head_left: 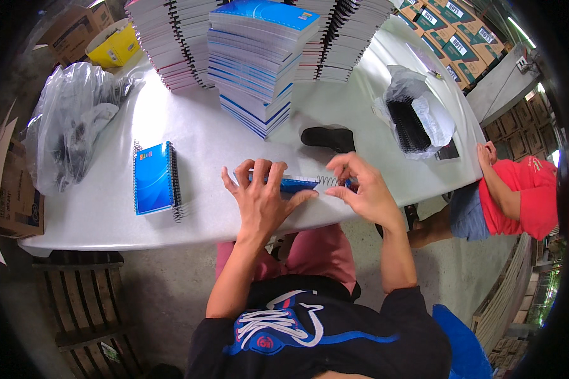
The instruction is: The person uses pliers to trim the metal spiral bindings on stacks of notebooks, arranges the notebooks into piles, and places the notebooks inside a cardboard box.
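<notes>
My left hand [262, 197] grips a blue-covered notebook [295, 184] near the table's front edge, fingers over its top and thumb along the near side. From the notebook's right end sticks out a dark spiral binding coil [327, 181]. My right hand [360, 187] pinches the free end of that coil between thumb and fingers. To the left lies a small pile of blue notebooks [153, 179] with black coils along the sides. Beyond my hands stands a tall stack of blue-covered books [253, 63], no coils showing on it. A black object [327, 138] lies beside this stack.
White table [101, 218] carries tall stacks of coil-bound books [171, 44] at the back. A clear plastic bag [76, 120] lies left; an opened bag of black coils [411, 123] lies right. Cardboard boxes [16, 177] flank the left edge. A person in red [518, 196] is at the right edge.
</notes>
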Action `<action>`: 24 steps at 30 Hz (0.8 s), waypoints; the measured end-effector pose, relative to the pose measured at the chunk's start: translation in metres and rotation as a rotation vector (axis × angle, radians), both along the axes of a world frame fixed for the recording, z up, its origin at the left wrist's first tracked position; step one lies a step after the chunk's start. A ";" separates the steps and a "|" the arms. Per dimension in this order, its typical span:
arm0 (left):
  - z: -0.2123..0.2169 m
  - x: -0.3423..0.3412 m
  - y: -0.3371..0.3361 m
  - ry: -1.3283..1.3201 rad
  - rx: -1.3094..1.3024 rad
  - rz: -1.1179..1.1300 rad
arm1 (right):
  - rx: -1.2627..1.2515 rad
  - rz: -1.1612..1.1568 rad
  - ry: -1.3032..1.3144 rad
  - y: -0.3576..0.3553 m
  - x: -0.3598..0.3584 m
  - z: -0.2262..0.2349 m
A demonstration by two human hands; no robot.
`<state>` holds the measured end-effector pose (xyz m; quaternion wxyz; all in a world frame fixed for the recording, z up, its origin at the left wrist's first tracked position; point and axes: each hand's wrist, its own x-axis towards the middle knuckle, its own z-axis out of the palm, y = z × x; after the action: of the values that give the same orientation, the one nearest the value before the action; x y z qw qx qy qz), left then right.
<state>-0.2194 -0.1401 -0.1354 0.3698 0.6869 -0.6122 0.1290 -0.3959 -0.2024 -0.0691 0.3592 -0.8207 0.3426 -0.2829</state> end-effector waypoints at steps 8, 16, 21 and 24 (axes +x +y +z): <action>-0.002 0.008 -0.001 0.035 -0.004 -0.071 | 0.531 -0.007 0.022 -0.026 0.013 -0.001; 0.008 0.008 -0.002 0.090 -0.057 -0.145 | -0.301 -0.078 0.273 -0.105 -0.008 -0.052; 0.007 0.009 0.000 0.103 -0.022 -0.163 | 0.524 0.339 -0.477 -0.074 -0.010 -0.039; 0.009 0.010 0.002 0.108 0.004 -0.180 | 0.478 0.431 -0.332 -0.062 0.001 -0.041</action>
<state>-0.2095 -0.1379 -0.1266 0.4109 0.6359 -0.6508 0.0565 -0.3946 -0.2646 -0.1097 0.6430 -0.7098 0.1550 -0.2421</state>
